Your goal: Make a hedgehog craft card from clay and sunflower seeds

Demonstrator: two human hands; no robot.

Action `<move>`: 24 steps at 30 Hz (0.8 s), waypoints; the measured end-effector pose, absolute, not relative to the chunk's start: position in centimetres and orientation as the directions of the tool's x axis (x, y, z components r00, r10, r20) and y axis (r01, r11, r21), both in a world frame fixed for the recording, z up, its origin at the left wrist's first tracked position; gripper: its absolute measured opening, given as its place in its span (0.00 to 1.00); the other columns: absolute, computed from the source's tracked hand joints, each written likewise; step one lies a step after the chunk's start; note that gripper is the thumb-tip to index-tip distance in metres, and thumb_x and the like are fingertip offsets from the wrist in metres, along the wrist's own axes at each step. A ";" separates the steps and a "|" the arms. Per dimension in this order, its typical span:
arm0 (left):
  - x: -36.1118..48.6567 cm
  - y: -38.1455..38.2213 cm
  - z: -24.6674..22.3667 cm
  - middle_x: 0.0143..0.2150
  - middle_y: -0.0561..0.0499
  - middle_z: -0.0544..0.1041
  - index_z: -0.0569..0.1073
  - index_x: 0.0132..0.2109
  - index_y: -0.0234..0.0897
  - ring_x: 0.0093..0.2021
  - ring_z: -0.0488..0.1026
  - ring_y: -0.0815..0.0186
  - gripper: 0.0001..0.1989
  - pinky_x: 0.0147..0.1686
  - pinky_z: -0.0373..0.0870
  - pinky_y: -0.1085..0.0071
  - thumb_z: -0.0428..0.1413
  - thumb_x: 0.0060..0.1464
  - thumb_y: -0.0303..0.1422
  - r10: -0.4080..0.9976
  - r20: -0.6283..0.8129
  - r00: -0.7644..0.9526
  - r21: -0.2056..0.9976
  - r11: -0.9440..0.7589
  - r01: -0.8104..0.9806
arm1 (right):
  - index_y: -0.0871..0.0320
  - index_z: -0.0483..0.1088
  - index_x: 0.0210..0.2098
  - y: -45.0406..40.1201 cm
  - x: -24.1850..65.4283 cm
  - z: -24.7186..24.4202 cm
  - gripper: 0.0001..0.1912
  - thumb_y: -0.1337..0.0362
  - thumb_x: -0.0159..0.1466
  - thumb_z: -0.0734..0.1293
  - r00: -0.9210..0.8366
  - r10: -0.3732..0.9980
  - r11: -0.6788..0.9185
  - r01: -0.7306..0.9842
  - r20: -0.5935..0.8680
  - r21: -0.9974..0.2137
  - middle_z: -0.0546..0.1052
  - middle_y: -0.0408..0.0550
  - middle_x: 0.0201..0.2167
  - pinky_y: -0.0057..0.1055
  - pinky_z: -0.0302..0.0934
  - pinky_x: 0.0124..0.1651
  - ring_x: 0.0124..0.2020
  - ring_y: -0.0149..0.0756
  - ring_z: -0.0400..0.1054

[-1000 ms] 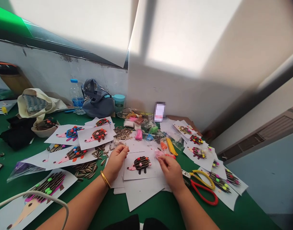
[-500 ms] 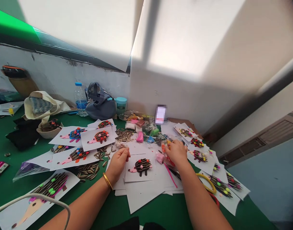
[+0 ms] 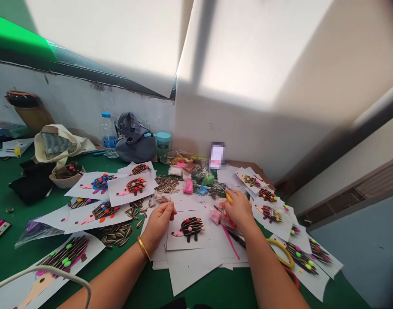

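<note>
My left hand (image 3: 160,219), with a gold bangle at its wrist, is pinched closed above the left edge of the middle papers; what its fingertips hold is too small to name. My right hand (image 3: 237,209) has its fingers curled over a reddish plastic packet (image 3: 228,219), beside a pink clay packet (image 3: 215,215) and a yellow-handled tool (image 3: 228,197). Between my hands lies a hedgehog picture (image 3: 190,228) with a dark striped body, red and pink dots and a pink snout. A pink tool (image 3: 230,241) lies just right of it.
Hedgehog pictures lie at the left (image 3: 132,187) and right (image 3: 270,213). Sunflower seeds (image 3: 117,233) are heaped left of the papers. Farther back are a water bottle (image 3: 109,136), a grey bag (image 3: 135,139) and a phone (image 3: 217,155). Yellow-handled scissors (image 3: 281,253) lie near my right forearm.
The view has shifted slightly. My right hand's fingers have shifted a little over the packets, and more of the yellow-handled tool shows. My left hand remains pinched.
</note>
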State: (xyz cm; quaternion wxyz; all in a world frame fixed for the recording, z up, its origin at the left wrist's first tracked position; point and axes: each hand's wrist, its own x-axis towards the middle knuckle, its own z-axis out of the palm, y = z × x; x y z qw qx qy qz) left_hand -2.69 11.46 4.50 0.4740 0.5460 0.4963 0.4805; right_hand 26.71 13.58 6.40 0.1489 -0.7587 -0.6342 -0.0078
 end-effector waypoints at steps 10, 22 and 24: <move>-2.6 11.5 4.8 0.22 0.54 0.68 0.71 0.26 0.38 0.27 0.65 0.65 0.23 0.30 0.62 0.71 0.50 0.56 0.52 0.997 0.071 0.041 0.992 -0.075 0.106 | 0.47 0.73 0.52 18.8 20.7 8.3 0.25 0.75 0.58 0.64 -0.290 0.941 0.300 0.953 0.176 -0.035 0.73 0.51 0.45 0.36 0.58 0.47 0.48 0.44 0.63; -2.0 10.0 6.0 0.43 0.47 0.75 0.76 0.43 0.39 0.45 0.72 0.60 0.13 0.48 0.69 0.64 0.58 0.54 0.42 0.959 0.275 0.061 0.959 -0.278 0.054 | 0.53 0.69 0.45 11.7 18.5 10.2 0.11 0.65 0.63 0.62 -0.237 0.929 0.348 0.824 0.285 -0.447 0.76 0.45 0.38 0.31 0.61 0.42 0.39 0.36 0.68; -1.7 9.4 5.9 0.45 0.46 0.75 0.76 0.44 0.40 0.46 0.73 0.59 0.14 0.46 0.72 0.64 0.58 0.54 0.42 0.964 0.242 0.108 0.969 -0.247 0.034 | 0.53 0.69 0.45 10.0 18.0 9.9 0.11 0.66 0.63 0.61 -0.244 0.921 0.378 0.755 0.305 -0.536 0.75 0.46 0.42 0.31 0.61 0.45 0.42 0.37 0.68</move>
